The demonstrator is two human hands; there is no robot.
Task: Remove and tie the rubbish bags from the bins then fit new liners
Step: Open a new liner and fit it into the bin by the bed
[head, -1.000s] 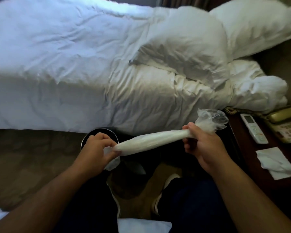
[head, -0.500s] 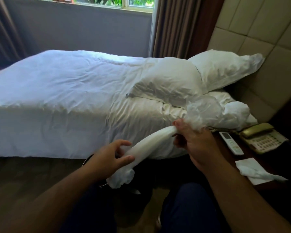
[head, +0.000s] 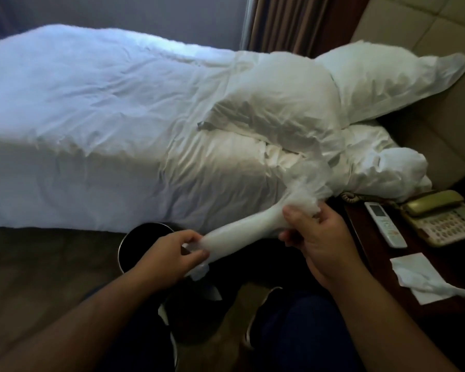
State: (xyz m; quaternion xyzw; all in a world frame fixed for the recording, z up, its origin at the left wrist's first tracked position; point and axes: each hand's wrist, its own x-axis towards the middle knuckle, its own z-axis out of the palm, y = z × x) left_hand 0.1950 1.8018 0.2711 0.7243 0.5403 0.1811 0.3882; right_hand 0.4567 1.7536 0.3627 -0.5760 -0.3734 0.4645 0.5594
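A person's left hand [head: 167, 256] pinches the lower end of a white plastic liner [head: 242, 232] between thumb and fingers, a tight grip, while the right hand [head: 325, 245] curls its fingers round the upper end. The liner runs between the two hands as a tight roll, slanting up from left to right. Above the right hand's grip the plastic loosens into a crumpled, translucent puff against the bedding; a short ragged tail hangs below the left hand.

Just behind the left hand stands a round black bin [head: 142, 237] with a thin bright rim, on the carpet [head: 38, 264] at the foot of the bed's side. The liner is held in the air, above and to the right of the bin's mouth, and no part of it is in the bin. The bin's inside is dark, and whether anything lies in it cannot be told.

Behind it stretches a bed [head: 91, 130] under a rumpled white duvet, with one pillow [head: 279, 103] lying crosswise and a second pillow [head: 381, 79] propped against the padded headboard [head: 427, 36]. A brown curtain [head: 293, 22] hangs beyond.

To the right, a dark wooden surface [head: 371, 253] carries a white remote control [head: 385, 224], a beige telephone [head: 440, 221] just beside it, and a crumpled white tissue [head: 419, 275] nearer the camera. The person's dark trousers and a shoe [head: 263, 312] fill the lower edge.
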